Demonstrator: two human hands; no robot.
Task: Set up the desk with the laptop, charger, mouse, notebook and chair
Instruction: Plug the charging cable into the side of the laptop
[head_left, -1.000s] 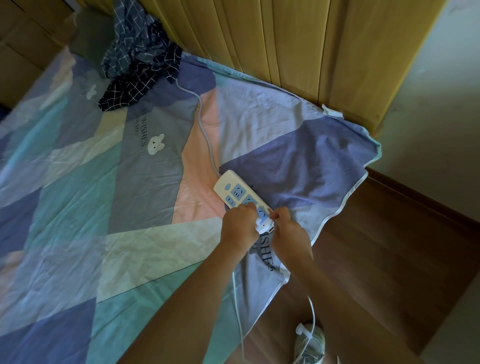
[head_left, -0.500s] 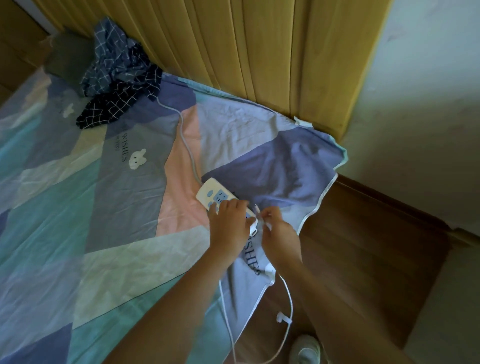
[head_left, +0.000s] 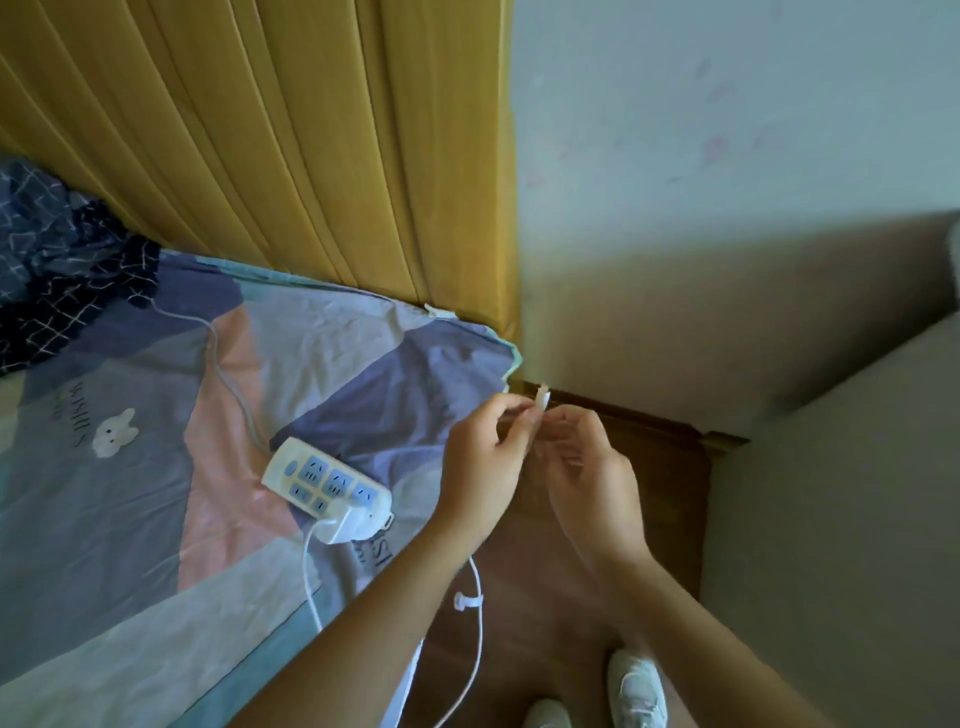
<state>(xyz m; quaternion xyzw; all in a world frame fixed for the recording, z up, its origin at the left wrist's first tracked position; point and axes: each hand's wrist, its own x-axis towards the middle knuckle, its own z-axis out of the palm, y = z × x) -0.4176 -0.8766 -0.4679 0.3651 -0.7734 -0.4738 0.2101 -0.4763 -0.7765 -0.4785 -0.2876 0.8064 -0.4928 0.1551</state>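
Note:
A white charger block (head_left: 349, 526) is plugged into the near end of a white power strip (head_left: 322, 480) lying on the bed. Its thin white cable (head_left: 479, 618) loops down over the floor and rises behind my wrists. Both hands are raised over the bed's corner. My left hand (head_left: 480, 467) pinches the cable's white connector end (head_left: 542, 400) between its fingertips. My right hand (head_left: 592, 470) is curled close against it, fingers on the same cable end, though blurred. No laptop, mouse, notebook or chair is in view.
The bed has a patchwork sheet (head_left: 130, 509), with dark checked cloth (head_left: 57, 270) bunched at the far left. A yellow curtain (head_left: 311, 156) hangs behind, and a pale wall (head_left: 727, 208) stands to the right. Below is wooden floor (head_left: 597, 571), with my white shoes (head_left: 636, 688) on it.
Both hands left the power strip and rose to the right with the cable's end. The charger block now sits plugged into the strip. My view swung right, toward the wall.

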